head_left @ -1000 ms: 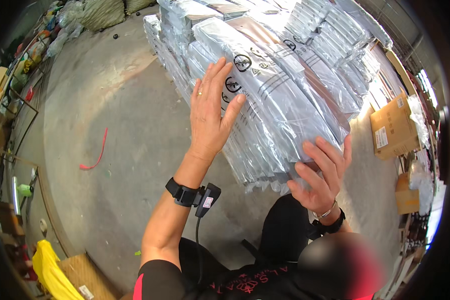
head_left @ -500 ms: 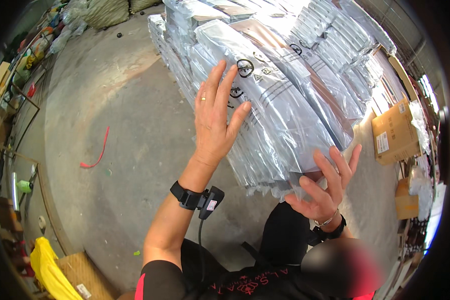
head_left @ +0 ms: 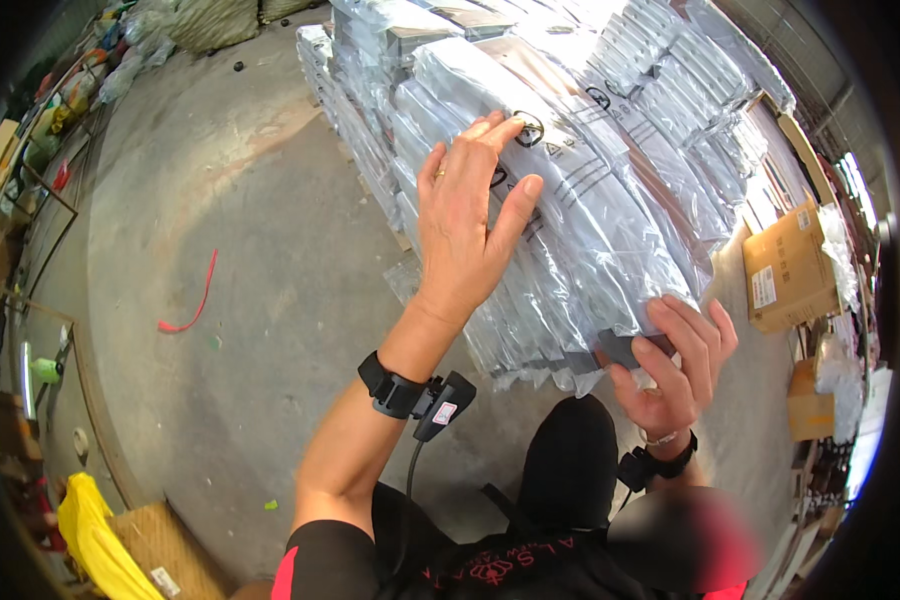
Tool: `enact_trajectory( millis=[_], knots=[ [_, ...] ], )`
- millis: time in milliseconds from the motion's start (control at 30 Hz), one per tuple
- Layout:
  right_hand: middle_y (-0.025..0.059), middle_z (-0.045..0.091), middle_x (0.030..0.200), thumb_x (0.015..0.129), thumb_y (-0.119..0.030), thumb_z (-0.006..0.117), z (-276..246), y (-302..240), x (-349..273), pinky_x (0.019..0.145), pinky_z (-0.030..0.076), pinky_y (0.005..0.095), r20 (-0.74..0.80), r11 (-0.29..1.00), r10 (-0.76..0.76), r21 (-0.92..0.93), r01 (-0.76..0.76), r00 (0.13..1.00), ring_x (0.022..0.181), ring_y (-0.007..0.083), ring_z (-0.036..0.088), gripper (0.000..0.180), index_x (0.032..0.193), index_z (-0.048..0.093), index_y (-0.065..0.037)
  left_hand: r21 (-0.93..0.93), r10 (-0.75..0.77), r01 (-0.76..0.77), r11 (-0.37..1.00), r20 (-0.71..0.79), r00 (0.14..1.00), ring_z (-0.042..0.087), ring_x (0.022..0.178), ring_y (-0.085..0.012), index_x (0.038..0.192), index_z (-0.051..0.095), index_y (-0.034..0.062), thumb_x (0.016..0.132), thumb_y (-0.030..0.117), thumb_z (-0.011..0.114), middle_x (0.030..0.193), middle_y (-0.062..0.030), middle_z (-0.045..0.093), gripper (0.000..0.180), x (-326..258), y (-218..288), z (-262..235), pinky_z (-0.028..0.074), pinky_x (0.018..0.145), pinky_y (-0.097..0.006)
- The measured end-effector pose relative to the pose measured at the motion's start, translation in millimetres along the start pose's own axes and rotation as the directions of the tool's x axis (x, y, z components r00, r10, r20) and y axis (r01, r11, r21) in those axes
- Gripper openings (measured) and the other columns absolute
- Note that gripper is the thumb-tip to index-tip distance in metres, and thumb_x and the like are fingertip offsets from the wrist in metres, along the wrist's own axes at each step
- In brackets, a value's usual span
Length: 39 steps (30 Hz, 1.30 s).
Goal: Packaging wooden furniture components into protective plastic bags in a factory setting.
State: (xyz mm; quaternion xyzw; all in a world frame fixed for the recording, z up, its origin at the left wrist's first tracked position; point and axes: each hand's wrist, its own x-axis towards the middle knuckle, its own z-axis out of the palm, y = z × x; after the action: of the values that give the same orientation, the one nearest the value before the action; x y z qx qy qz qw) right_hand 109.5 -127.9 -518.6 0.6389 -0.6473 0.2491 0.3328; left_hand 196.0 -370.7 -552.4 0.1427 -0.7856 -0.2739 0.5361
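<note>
A long panel (head_left: pixel 595 215) sealed in clear plastic, with black printed marks, lies at the near side of a stack of similar wrapped panels (head_left: pixel 530 320). My left hand (head_left: pixel 470 215) rests against its left side, fingers stretched forward and thumb apart, touching the film. My right hand (head_left: pixel 675 370) is at its near right end, palm against the end and fingers bent over the top edge, set apart from each other. Neither hand wraps round the panel. A dark end of a panel (head_left: pixel 620 347) shows beside my right fingers. Part of the film under both hands is hidden.
More wrapped panels (head_left: pixel 670 85) are piled at the far right. A cardboard box (head_left: pixel 792 265) stands right of the stack. On the concrete floor (head_left: pixel 250 400) lies a red strip (head_left: pixel 205 290). At lower left, yellow cloth (head_left: pixel 95 535) hangs by a wooden board (head_left: pixel 165 545).
Both hands have shifted a little to the right. The near panel has moved right with them, against its neighbour. My right fingers are now bent more over its end.
</note>
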Motion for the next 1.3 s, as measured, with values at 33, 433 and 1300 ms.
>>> enact_trajectory(
  millis=[33,433,1300],
  knots=[
    [0.0087,0.071,0.11,0.079,-0.025,0.078,3,2,-3,0.099,0.042,0.0499,-0.065,0.999,-0.012,0.043,0.015,0.998,0.105,0.0304,0.066,0.02,0.096,0.07,-0.018,0.0,0.003,-0.003,1.0,-0.027,1.0,0.052,0.129,-0.0281,0.133,0.057,0.0068,0.096,0.034,0.06,0.135,-0.0134,0.059,0.046,0,1,1,0.035,0.108,-0.041],
    [0.0032,0.068,0.118,0.081,-0.045,0.077,4,-2,-11,0.111,0.028,0.0611,-0.006,1.0,-0.002,0.025,0.002,1.0,0.114,0.0272,0.058,0.026,0.093,0.068,-0.024,-0.084,0.049,-0.043,0.996,0.065,0.997,0.046,0.133,-0.036,0.146,0.047,0.0094,0.09,0.022,0.066,0.145,-0.0164,0.046,0.06,-16,-12,-1,0.034,0.111,-0.045],
    [0.0187,0.042,0.152,0.071,-0.001,0.068,-55,398,224,0.119,0.032,0.0404,0.554,0.897,0.415,-0.381,-0.223,0.722,0.142,0.0345,0.038,0.093,0.155,0.03,-0.01,0.109,-0.649,0.656,0.747,0.336,0.683,0.04,0.139,-0.0353,0.157,0.027,0.0062,0.094,0.032,0.064,0.149,-0.0233,0.042,0.077,7,97,-9,0.032,0.113,-0.043]
  ],
)
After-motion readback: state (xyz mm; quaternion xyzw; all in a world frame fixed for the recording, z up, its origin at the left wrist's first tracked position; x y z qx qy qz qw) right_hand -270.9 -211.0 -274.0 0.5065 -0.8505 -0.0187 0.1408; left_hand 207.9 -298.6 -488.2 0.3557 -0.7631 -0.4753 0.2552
